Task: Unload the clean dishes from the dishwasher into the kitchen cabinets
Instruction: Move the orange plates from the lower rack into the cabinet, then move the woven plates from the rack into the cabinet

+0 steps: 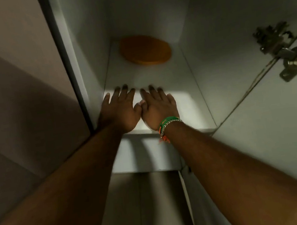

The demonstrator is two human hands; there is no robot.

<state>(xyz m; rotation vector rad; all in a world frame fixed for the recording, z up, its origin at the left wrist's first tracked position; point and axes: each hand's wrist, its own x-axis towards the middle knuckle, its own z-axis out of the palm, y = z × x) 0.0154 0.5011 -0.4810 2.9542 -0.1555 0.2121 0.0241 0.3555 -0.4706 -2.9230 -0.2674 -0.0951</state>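
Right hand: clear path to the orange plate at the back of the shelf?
Probably yes. The right hand lies open near the front of the shelf, and only bare shelf shows between its fingers and the orange plate. Whether the arm stretches that far is uncertain.

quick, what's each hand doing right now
Left hand: open, fingers straight, holding nothing.
Right hand: open, fingers straight, holding nothing.

Orange plate (145, 50), white cabinet shelf (183, 80), green-and-orange bracelet (166, 122), silver hinge (285, 49)
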